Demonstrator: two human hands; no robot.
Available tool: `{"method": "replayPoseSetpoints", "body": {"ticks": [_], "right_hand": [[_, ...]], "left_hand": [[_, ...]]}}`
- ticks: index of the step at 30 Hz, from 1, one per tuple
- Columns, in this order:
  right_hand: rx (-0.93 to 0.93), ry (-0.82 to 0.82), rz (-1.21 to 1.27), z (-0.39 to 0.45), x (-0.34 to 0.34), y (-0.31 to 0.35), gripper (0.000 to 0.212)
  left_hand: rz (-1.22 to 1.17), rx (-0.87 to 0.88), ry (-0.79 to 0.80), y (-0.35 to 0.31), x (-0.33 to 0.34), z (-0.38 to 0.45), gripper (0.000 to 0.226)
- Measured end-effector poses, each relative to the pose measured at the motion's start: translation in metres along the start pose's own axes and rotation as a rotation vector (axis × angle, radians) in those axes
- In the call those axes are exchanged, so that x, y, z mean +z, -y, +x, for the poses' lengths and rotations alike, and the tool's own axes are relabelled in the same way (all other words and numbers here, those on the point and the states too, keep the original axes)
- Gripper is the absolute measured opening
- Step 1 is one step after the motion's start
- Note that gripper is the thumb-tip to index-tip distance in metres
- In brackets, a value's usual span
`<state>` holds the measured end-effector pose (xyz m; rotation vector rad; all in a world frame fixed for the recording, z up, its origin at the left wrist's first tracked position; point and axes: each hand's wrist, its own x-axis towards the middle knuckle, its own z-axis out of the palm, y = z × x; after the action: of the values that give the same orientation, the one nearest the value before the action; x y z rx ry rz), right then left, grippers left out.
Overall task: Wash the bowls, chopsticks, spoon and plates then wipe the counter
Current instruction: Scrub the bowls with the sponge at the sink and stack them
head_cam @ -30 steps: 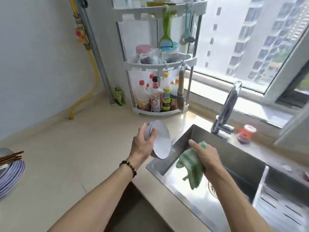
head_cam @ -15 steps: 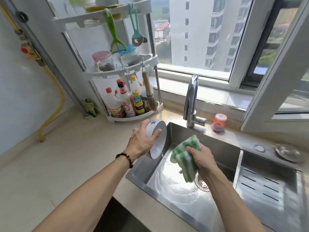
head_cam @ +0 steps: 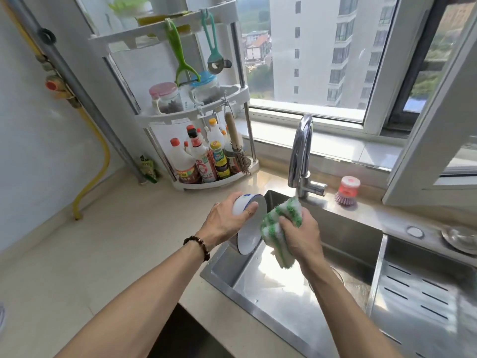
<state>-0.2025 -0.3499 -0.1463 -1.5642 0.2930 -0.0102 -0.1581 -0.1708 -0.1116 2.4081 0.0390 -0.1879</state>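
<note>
— While the bowl (head_cam: 248, 220) hangs tilted over the sink's (head_cam: 291, 301) left edge, what grips it?
— The left hand (head_cam: 227, 220), fingers curled round its outside and thumb on the rim. Its opening faces right, toward the cloth.
— And the cloth?
— A green-and-white cloth (head_cam: 280, 228), bunched in the right hand (head_cam: 302, 235), which clenches round it. It touches the bowl's rim, above the sink basin.
— What stands near the sink?
— The tap (head_cam: 300, 153) rises at the sink's back edge, just behind the cloth. A red dish brush (head_cam: 347, 191) sits to the tap's right, on the sink's back ledge. A corner rack (head_cam: 206, 120) of bottles and jars stands on the counter (head_cam: 90, 249) behind the sink's left corner, with two peelers hung from its top shelf.
— Anything in the way?
— The tap spout is close above the cloth. A slotted drain tray (head_cam: 418, 303) fills the sink's right part.
</note>
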Motion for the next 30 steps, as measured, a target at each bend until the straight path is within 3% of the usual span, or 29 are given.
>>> {"method": "replayPoseSetpoints", "body": {"ticks": [3,6,8,11,12,15,18,19,21,23,24,26,28,30], "right_hand": [[0.006,0.357,0.114,-0.008,0.023,0.006,0.076],[-0.106,0.630,-0.188,-0.026,0.045,-0.005,0.106],[-0.221,0.651,-0.473,-0.028,0.041,-0.012,0.104],[-0.459,0.731,-1.094,-0.017,0.022,-0.026,0.102],[-0.475,0.735,-1.177,-0.014,0.020,-0.028,0.100],[-0.438,0.647,-0.873,-0.021,0.026,-0.018,0.091],[-0.415,0.652,-0.561,-0.034,0.036,-0.012,0.081],[-0.420,0.692,-0.605,-0.035,0.035,-0.013,0.084],[-0.511,0.741,-0.940,-0.026,0.026,-0.019,0.090],[-0.667,0.687,-1.314,-0.013,0.015,-0.024,0.089],[-0.682,0.660,-1.378,-0.009,0.013,-0.023,0.087],[-0.567,0.621,-1.213,-0.014,0.022,-0.015,0.079],[-0.359,0.611,-0.844,-0.028,0.041,-0.004,0.048],[-0.285,0.633,-0.642,-0.038,0.052,-0.002,0.038]], "left_hand": [[-0.398,-0.111,0.017,-0.008,0.004,-0.001,0.052],[-0.419,-0.133,-0.042,-0.014,0.011,-0.001,0.062],[-0.409,-0.136,-0.018,-0.009,0.008,-0.002,0.066],[-0.380,-0.123,0.067,0.004,0.004,-0.008,0.045],[-0.381,-0.104,0.059,0.006,0.005,-0.010,0.043],[-0.519,-0.115,-0.090,0.002,0.015,-0.014,0.048],[-0.658,-0.221,-0.157,0.004,0.018,-0.014,0.030],[-0.647,-0.227,-0.146,0.007,0.015,-0.016,0.028],[-0.622,-0.225,-0.052,0.015,0.010,-0.017,0.036],[-0.592,-0.194,0.001,0.021,0.006,-0.018,0.042],[-0.586,-0.174,-0.002,0.022,0.008,-0.018,0.047],[-0.616,-0.157,-0.097,0.020,0.015,-0.019,0.060],[-0.637,-0.168,-0.236,0.014,0.022,-0.020,0.057],[-0.644,-0.177,-0.229,0.017,0.024,-0.019,0.049]]}}
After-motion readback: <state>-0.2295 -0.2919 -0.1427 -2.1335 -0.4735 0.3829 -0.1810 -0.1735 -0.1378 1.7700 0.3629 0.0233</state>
